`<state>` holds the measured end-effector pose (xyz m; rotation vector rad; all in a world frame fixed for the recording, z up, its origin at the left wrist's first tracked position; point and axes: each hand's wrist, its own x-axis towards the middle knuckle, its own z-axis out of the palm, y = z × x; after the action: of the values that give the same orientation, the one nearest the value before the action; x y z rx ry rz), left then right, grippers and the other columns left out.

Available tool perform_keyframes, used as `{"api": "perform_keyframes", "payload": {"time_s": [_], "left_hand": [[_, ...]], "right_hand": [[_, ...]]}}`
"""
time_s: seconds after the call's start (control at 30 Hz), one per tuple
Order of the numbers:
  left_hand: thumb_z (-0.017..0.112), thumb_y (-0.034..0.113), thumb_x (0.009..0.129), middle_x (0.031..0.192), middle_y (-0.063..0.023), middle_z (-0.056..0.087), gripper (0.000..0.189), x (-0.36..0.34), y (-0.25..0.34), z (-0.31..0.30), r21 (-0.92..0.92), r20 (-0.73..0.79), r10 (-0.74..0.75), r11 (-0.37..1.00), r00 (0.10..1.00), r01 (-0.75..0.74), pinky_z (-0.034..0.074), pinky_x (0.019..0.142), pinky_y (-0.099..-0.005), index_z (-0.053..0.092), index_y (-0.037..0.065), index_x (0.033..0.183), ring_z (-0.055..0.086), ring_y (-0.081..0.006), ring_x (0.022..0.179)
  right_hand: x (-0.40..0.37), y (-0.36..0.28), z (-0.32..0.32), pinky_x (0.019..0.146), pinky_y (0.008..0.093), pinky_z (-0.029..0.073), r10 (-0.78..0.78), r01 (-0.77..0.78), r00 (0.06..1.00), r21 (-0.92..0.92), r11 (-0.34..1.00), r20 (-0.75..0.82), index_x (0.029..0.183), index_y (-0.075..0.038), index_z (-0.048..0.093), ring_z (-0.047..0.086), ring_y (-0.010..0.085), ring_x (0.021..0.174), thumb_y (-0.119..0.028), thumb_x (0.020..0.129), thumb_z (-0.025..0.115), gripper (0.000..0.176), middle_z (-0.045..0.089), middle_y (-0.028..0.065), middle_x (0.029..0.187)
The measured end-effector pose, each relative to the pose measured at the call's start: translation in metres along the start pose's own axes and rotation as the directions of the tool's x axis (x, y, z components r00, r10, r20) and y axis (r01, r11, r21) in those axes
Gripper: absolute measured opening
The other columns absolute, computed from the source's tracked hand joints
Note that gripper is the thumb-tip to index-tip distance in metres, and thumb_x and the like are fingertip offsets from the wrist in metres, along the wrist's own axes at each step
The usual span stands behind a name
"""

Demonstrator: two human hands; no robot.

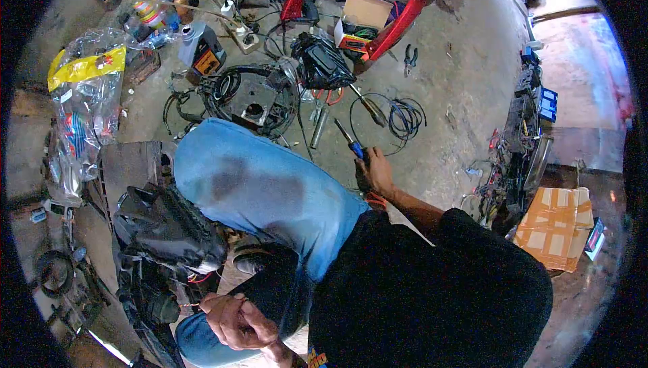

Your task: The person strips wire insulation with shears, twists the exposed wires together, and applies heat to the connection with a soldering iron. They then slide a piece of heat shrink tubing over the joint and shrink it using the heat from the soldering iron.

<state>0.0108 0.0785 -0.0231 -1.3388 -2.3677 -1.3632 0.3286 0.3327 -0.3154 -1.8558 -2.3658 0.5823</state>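
My right hand is wrapped round the blue handle of a soldering iron, its metal shaft pointing up and left above the floor. At the bottom, my left hand is closed in a pinch on a thin wire, which runs left toward a black plastic vehicle part. The fingertips partly hide the wire. Between my hands lie my bent legs in blue jeans. Near the iron are a metal tube, a screwdriver and a coil of black cable.
Pliers, an open cardboard box and a red curved panel lie ahead. A grey bottle stands beside a wiring-wrapped black frame. Plastic bags are at left; a taped carton is at right.
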Motion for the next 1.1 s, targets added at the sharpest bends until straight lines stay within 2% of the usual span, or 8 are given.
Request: {"api": "perform_keyframes", "payload": {"time_s": [0.3,0.5,0.6,0.7,0.8,0.9,0.93,1.1], "left_hand": [[0.061,0.017,0.096,0.089,-0.0082,0.056,0.018,-0.002,0.001,0.001,-0.002,-0.027,0.013,1.000,1.000,-0.013,0.043,0.073,-0.0460,0.062,0.000,0.091,0.056,-0.0249,0.077],[0.061,0.019,0.097,0.089,-0.0091,0.056,0.020,-0.002,-0.001,-0.001,-0.002,-0.045,0.014,1.000,0.999,-0.014,0.045,0.078,-0.0493,0.063,0.000,0.091,0.057,-0.0251,0.079],[0.060,0.021,0.098,0.090,-0.0099,0.056,0.022,-0.002,0.005,-0.001,0.041,-0.050,-0.029,0.999,0.998,0.031,0.046,0.085,-0.0524,0.064,0.000,0.093,0.058,-0.0251,0.081],[0.059,0.022,0.099,0.089,-0.0111,0.057,0.023,-0.004,0.004,-0.001,0.079,-0.048,-0.035,0.996,0.998,0.039,0.047,0.090,-0.0525,0.064,0.001,0.093,0.058,-0.0257,0.082],[0.059,0.023,0.099,0.087,-0.0119,0.056,0.024,-0.002,0.010,0.000,0.098,-0.092,-0.107,0.988,0.990,0.116,0.048,0.087,-0.0493,0.064,0.000,0.093,0.057,-0.0269,0.083],[0.058,0.025,0.097,0.087,-0.0108,0.057,0.029,-0.002,0.010,0.003,0.016,-0.126,-0.154,0.987,0.980,0.157,0.044,0.085,-0.0425,0.060,-0.002,0.088,0.055,-0.0273,0.083],[0.057,0.025,0.097,0.087,-0.0105,0.056,0.028,-0.001,0.009,0.005,0.008,-0.131,-0.147,0.989,0.980,0.150,0.044,0.085,-0.0421,0.060,-0.002,0.087,0.054,-0.0266,0.082],[0.059,0.023,0.097,0.082,-0.0133,0.057,0.026,0.000,0.006,0.003,0.018,-0.153,-0.118,0.992,0.981,0.122,0.047,0.079,-0.0455,0.061,-0.002,0.089,0.054,-0.0287,0.078]], "right_hand": [[0.005,0.031,-0.031,0.085,0.0486,0.048,0.208,-0.176,0.933,0.132,0.976,-0.293,0.115,0.001,0.057,0.057,0.0438,0.102,-0.015,0.093,0.062,0.028,0.056,0.0249,0.105],[0.029,0.134,-0.038,0.084,0.0487,0.048,0.400,-0.443,0.689,0.086,0.892,-0.604,0.109,0.001,0.059,0.059,0.0421,0.097,-0.015,0.089,0.063,0.026,0.061,0.0235,0.102],[0.033,0.219,-0.029,0.084,0.0493,0.049,0.190,-0.296,0.863,-0.165,0.941,-0.467,0.113,0.001,0.062,0.062,0.0415,0.092,-0.019,0.084,0.066,0.036,0.066,0.0228,0.097],[0.051,0.249,-0.025,0.093,0.0470,0.047,0.553,-0.512,0.807,0.221,0.830,-0.207,0.118,-0.001,0.062,0.058,0.0436,0.102,-0.028,0.080,0.069,0.048,0.065,0.0228,0.111],[0.072,0.288,-0.015,0.094,0.0464,0.047,0.418,-0.386,0.848,0.160,0.908,-0.326,0.122,0.001,0.063,0.058,0.0438,0.105,-0.030,0.082,0.069,0.050,0.064,0.0237,0.117],[0.091,0.293,-0.021,0.094,0.0463,0.048,0.078,-0.176,0.887,-0.177,0.968,-0.456,0.131,0.000,0.059,0.058,0.0443,0.105,-0.026,0.084,0.069,0.055,0.064,0.0251,0.115],[0.099,0.285,-0.022,0.094,0.0464,0.048,0.195,-0.259,0.831,-0.052,0.964,-0.521,0.125,-0.001,0.064,0.058,0.0438,0.106,-0.029,0.086,0.068,0.049,0.063,0.0252,0.115],[0.120,0.260,-0.055,0.087,0.0486,0.050,0.264,-0.333,0.911,-0.189,0.924,-0.318,0.119,-0.002,0.065,0.061,0.0425,0.102,-0.031,0.088,0.063,0.042,0.067,0.0255,0.104]]}}
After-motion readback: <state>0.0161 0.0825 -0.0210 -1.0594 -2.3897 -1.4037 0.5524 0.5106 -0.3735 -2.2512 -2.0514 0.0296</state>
